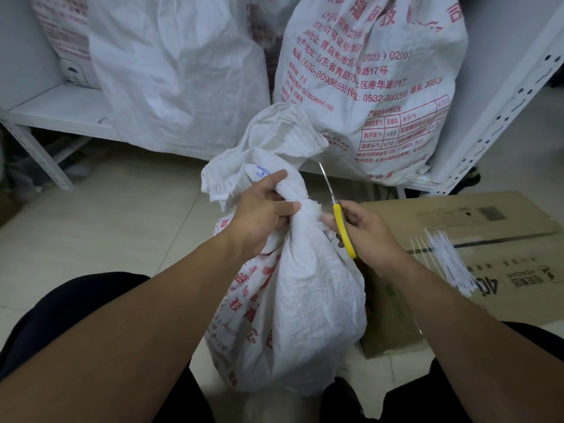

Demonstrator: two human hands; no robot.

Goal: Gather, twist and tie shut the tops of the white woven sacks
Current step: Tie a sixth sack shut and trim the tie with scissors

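The sack [305,300] stands upright on the floor between the person's knees, its ruffled top flaring up and away. The left hand [262,215] clenches its twisted neck. The right hand [369,230] grasps yellow-handled scissors [338,215], blade pointing up just beside it. White ties [448,261] lie on flattened cardboard [488,215] nearby. A sack behind [381,71] reads "0532-80936555".

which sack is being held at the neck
The front sack: the left hand grips its twisted neck. The plain sack and printed sack behind stand untouched.
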